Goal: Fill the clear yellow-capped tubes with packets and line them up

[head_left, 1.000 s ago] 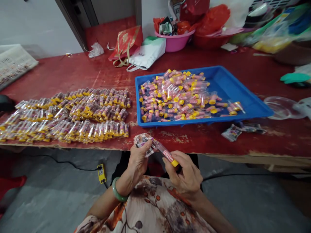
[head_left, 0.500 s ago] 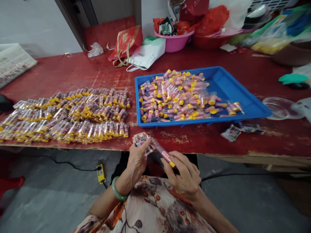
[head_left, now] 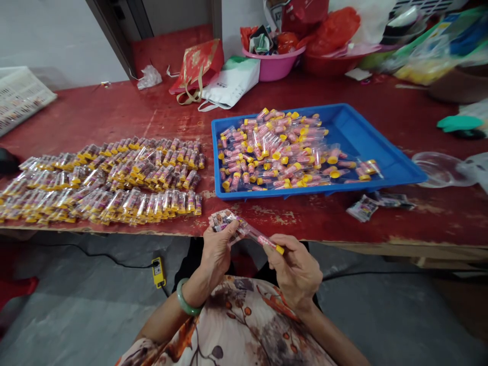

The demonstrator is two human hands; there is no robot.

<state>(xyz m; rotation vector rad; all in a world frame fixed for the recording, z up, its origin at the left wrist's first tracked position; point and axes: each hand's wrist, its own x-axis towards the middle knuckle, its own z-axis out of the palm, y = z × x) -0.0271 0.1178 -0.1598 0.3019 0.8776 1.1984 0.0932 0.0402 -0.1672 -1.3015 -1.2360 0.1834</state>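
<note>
Between my hands is a clear tube with pink contents and a yellow cap. My right hand pinches it at the capped end. My left hand, with a green bangle on the wrist, grips a stack of printed plastic wrappers, and the tube's far end lies against them. Beyond my hands, a blue tray holds a heap of similar tubes. Rows of wrapped tubes with yellow ends lie on the red table at the left.
Loose wrappers lie by the tray's front right corner, with a clear plastic lid farther right. Behind the tray stand a pink basin, a red bag and a white bag. A yellow socket is on the floor.
My right hand has moved slightly right and up, its fingers more curled round the capped end. The tube has shifted a little right and lies flatter. My left hand is almost unchanged.
</note>
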